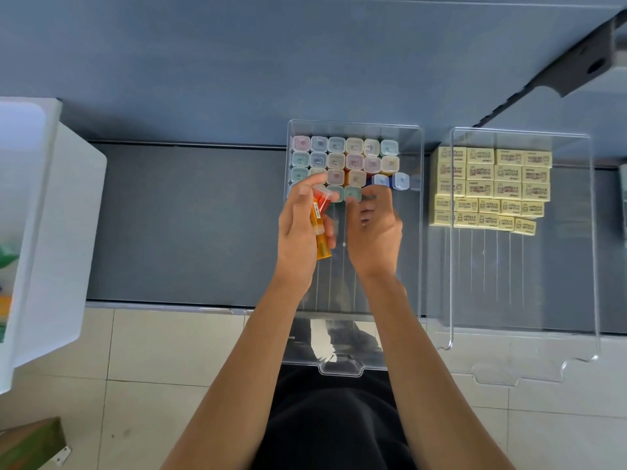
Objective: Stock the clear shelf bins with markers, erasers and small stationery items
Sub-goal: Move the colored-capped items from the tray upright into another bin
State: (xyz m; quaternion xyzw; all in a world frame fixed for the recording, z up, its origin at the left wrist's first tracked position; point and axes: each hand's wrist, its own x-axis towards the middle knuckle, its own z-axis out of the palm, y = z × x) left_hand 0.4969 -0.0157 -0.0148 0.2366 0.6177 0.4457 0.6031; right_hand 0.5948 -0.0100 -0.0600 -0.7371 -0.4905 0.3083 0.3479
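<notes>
The front row of upright markers (353, 161), packed at the 12 o'clock end of the clear bin (353, 123), could topple if the orange marker (320, 232) is wedged in carelessly. The left hand (298, 228) grips that marker; the right hand (373, 228), fingers bent, touches front-row caps, though whether it pinches one cannot be told

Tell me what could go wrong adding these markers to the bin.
The standing markers have empty bin floor in front, so a nudge from your right hand could topple the front row. Your left hand grips an orange marker and a red marker; either may slip. The marker bin overhangs the shelf edge and might tip.
</notes>
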